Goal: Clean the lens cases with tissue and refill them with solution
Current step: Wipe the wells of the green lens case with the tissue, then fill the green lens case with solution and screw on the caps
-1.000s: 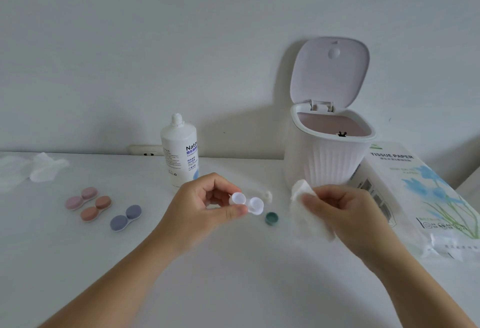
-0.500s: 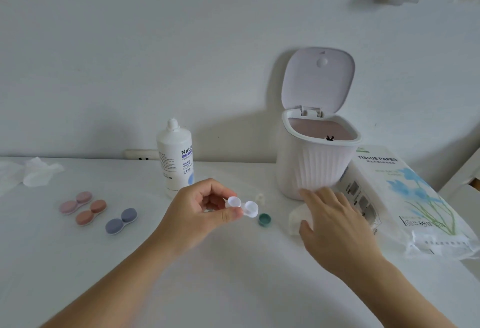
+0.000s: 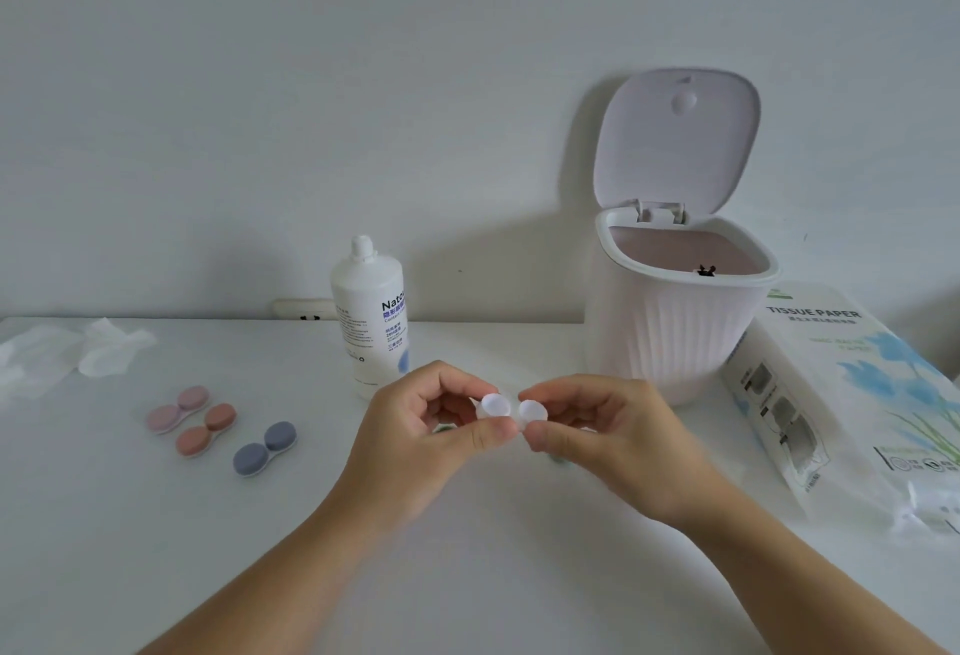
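Note:
A small clear-white lens case point(image 3: 494, 405) with two open cups is held above the white table point(image 3: 467, 576). My left hand point(image 3: 431, 428) pinches its left cup between thumb and fingers. My right hand point(image 3: 618, 433) pinches the right cup point(image 3: 532, 411) by the fingertips. The solution bottle point(image 3: 369, 314) stands upright just behind my left hand, with its cap on. A tissue paper pack point(image 3: 841, 394) lies at the right. The tissue I held is not visible now.
Three closed lens cases lie at the left: pink point(image 3: 176, 410), orange point(image 3: 205, 429) and blue-grey point(image 3: 265, 448). Crumpled tissue point(image 3: 104, 353) sits at the far left. A white ribbed bin point(image 3: 670, 332) with its lid up stands behind my right hand.
My right hand set the tissue down by the bin, then came left and took the case's right cup. My left hand kept hold of the case throughout.

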A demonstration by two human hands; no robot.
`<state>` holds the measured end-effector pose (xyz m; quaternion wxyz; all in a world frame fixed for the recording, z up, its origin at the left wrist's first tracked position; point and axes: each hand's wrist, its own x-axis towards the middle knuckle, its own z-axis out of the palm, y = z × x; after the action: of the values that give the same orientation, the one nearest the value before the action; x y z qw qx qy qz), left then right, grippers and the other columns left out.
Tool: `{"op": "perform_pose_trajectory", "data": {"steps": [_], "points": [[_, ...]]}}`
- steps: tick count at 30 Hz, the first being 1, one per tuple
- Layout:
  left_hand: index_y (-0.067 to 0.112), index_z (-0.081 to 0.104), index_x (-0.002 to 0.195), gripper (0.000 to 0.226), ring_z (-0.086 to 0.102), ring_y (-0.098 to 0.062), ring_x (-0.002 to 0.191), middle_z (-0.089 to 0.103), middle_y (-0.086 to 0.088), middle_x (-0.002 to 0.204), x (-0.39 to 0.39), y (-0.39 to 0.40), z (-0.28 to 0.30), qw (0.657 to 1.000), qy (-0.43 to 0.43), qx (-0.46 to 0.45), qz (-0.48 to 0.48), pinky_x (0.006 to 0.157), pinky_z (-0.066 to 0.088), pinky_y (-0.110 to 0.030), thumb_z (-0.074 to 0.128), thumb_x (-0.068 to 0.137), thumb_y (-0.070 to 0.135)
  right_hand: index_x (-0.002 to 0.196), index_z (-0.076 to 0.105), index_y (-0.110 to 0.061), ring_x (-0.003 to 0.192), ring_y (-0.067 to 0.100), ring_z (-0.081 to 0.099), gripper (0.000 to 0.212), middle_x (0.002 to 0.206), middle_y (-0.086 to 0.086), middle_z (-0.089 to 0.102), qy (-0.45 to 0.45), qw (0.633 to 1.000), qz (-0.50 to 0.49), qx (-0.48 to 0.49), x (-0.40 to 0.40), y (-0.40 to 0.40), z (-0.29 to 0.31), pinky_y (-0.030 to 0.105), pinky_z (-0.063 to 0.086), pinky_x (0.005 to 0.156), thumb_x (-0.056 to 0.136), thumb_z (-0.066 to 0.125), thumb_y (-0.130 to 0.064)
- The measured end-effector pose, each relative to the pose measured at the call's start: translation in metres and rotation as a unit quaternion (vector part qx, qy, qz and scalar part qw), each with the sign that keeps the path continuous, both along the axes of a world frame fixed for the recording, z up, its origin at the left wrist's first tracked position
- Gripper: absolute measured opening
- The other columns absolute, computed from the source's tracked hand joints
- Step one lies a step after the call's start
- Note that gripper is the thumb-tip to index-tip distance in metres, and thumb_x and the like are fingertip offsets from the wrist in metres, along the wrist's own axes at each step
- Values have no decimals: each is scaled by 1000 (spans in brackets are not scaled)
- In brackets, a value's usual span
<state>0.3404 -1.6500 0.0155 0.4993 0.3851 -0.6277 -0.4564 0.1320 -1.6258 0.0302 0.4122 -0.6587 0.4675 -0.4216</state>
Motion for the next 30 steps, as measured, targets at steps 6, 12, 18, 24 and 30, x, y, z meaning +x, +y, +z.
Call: {"op": "perform_pose_trajectory", "data": {"steps": [6, 12, 18, 24, 30], "points": [[33, 71, 86, 28, 63, -12, 75, 69, 12, 77, 2, -2, 0, 989, -83, -100, 69, 73, 51, -22, 83, 68, 52, 90, 79, -29, 69, 10, 68, 19, 78, -3, 75, -8, 999, -35, -30, -5, 1, -3, 17, 52, 68, 76, 77, -41], [31, 65, 98, 18, 58, -16, 82, 64, 13, 93, 33, -25, 8, 930, -29, -208, 301, 78, 47, -22, 71, 83, 40, 88, 78, -35, 69, 10, 68, 19, 76, -4, 75, 8, 997, -62, -52, -5, 4, -7, 10, 49, 67, 73, 75, -45], [45, 45, 131, 68, 48, 0, 118, 50, 31, 128, 59, -53, 1, 946, -104, -68, 298, 89, 37, -16, 70, 69, 56, 83, 79, -28, 65, 5, 64, 7, 73, -5, 73, 22, 996, -64, -61, -3, 5, -9, 10, 47, 66, 81, 81, -21], [46, 55, 117, 61, 55, 15, 109, 63, 30, 114, 57, -60, -8, 952, -167, 7, 256, 79, 37, -12, 74, 61, 59, 82, 79, -30, 67, 6, 64, 8, 75, -5, 74, 13, 997, -58, -58, -4, 8, -10, 12, 48, 66, 81, 81, -22], [37, 62, 108, 56, 60, 16, 96, 68, 31, 101, 53, -64, -8, 954, -147, -6, 261, 76, 45, -17, 76, 58, 56, 83, 78, -32, 67, 4, 63, 12, 77, -6, 73, 24, 997, -52, -59, -4, 6, -12, 13, 47, 66, 82, 81, -21]]}}
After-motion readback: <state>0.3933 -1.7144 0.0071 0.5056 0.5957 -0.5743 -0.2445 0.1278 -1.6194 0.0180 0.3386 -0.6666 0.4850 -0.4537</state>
